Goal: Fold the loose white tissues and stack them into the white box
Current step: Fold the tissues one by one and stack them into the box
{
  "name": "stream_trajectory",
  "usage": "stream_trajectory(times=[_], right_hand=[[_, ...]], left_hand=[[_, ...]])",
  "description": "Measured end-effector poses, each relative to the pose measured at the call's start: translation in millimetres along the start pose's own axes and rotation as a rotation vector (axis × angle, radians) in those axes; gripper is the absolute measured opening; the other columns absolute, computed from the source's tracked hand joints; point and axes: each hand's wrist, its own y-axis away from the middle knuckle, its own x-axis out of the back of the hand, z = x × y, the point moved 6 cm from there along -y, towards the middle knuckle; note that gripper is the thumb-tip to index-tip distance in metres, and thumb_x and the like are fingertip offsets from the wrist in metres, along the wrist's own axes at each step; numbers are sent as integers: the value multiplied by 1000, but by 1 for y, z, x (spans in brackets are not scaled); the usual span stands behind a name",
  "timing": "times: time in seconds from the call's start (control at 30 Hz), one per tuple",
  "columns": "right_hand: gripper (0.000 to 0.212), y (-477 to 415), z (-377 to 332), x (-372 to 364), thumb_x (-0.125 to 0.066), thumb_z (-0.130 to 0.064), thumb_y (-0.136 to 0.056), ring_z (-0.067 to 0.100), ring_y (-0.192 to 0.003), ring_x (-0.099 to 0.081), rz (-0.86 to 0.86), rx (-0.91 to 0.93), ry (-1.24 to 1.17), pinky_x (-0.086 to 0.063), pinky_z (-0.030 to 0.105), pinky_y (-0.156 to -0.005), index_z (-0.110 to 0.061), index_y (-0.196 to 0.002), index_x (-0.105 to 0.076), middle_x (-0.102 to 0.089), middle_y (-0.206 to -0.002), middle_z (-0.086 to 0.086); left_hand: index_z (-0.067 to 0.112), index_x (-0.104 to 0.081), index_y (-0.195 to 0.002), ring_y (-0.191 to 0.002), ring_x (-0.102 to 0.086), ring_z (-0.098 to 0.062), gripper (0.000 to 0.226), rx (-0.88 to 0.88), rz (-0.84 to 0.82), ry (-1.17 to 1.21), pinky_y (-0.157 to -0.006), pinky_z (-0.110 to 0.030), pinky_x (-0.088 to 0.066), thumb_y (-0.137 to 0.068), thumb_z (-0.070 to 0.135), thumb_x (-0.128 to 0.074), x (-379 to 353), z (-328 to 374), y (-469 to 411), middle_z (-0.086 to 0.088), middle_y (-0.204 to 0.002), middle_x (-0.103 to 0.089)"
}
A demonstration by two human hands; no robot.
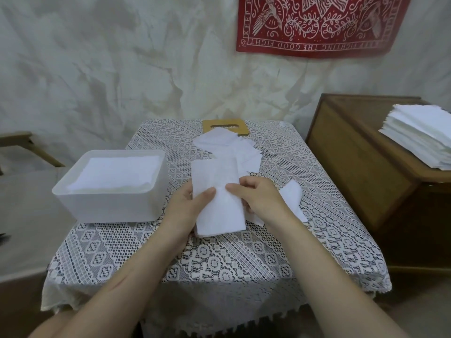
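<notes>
At the far left a wooden frame (26, 145) stands beside the table (219, 264), which is covered with a lace cloth. On the table's left side sits the white box (105, 206), open at the top, with a flat stack of folded tissues (122, 172) lying inside it, near the rim.

Just right of the box, the left hand (190, 206) grips the folded tissue (219, 215) along its left edge, thumb on top and fingers underneath. The tissue is a narrow strip held over the middle of the table. Its long axis runs from the person toward the far side, with the far end leaning slightly to the left. The right hand (261, 198) pinches the strip's right edge, thumb on top and fingers curled below. The two thumbs lie close together on the upper face, not quite touching.

Beyond the hands a loose pile of tissues (229, 145) is spread out, partly covering a wooden lid (225, 125) with a slot. One more tissue (290, 193) lies under the right wrist.

To the right stands a wooden cabinet (353, 167) with a tall stack of tissues (419, 137) on top. A red cloth (317, 23) hangs on the wall above.
</notes>
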Motion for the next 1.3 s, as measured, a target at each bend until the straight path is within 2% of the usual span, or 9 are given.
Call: stream_trajectory(times=[0.2, 0.33, 0.47, 0.6, 0.73, 0.9, 1.0, 1.2, 1.3], right_hand=[[12, -12, 6, 25, -67, -17, -95, 2, -51, -49, 151, 77, 183, -41, 17, -53, -13, -88, -75, -72, -73, -4], [10, -14, 12, 53, -66, -29, -95, 10, -82, -65, 313, 91, 519, -49, 32, -75, -25, -95, -75, -74, -87, -12], [25, -17, 18, 58, -66, -32, -94, 17, -97, -64, 289, 39, 778, -47, 31, -79, -26, -118, -68, -69, -109, -8], [33, -21, 18, 53, -67, -34, -93, 23, -103, -62, 268, 34, 888, -51, 37, -87, -24, -125, -64, -66, -118, -3], [26, -22, 16, 53, -67, -35, -94, 27, -95, -64, 269, 5, 889, -52, 36, -82, -26, -117, -64, -66, -110, -1], [5, -19, 9, 59, -68, -32, -91, 20, -84, -64, 275, 58, 749, -54, 33, -70, -28, -91, -66, -67, -89, -7], [11, -14, 8, 62, -69, -32, -89, 18, -83, -64, 270, 69, 722, -49, 30, -66, -26, -81, -66, -69, -82, -8], [5, -10, 12, 62, -68, -31, -90, 14, -79, -62, 187, 24, 732, -38, 27, -58, -27, -89, -67, -65, -84, -6], [14, -14, 15, 56, -67, -39, -91, 13, -81, -62, 162, -1, 738, -38, 27, -58, -26, -95, -67, -65, -90, -7]], left_hand=[[24, -67, -114, -88, -75, -20, 14, 50, 98, -28, -66, -35, -60, -102, 18, -61, 14, -2, -4, -1, -103, -79], [22, -65, -115, -76, -70, -17, 16, 74, 101, -46, -44, -24, -49, -105, 16, -55, 18, -2, -3, 2, -92, -75], [23, -66, -113, -87, -71, -22, 16, 96, 117, -65, -67, -35, -55, -104, 14, -55, 20, -6, -6, -1, -100, -77], [23, -67, -114, -92, -72, -24, 18, 105, 126, -66, -80, -44, -58, -103, 14, -55, 22, -8, -8, -2, -104, -78], [23, -67, -112, -91, -72, -24, 17, 100, 129, -79, -81, -45, -56, -103, 15, -56, 23, -9, -8, 2, -98, -79], [23, -67, -111, -89, -71, -24, 16, 107, 136, -82, -76, -42, -56, -103, 16, -56, 23, -8, -7, 0, -96, -78], [22, -67, -113, -89, -71, -25, 17, 102, 134, -93, -71, -39, -55, -103, 16, -55, 22, -6, -5, -3, -101, -77], [20, -65, -119, -94, -72, -26, 20, 95, 126, -97, -72, -37, -54, -103, 14, -54, 19, -3, -1, -5, -108, -77], [21, -66, -119, -95, -72, -25, 21, 97, 122, -93, -72, -38, -54, -104, 14, -54, 19, -2, -1, -4, -108, -77]])
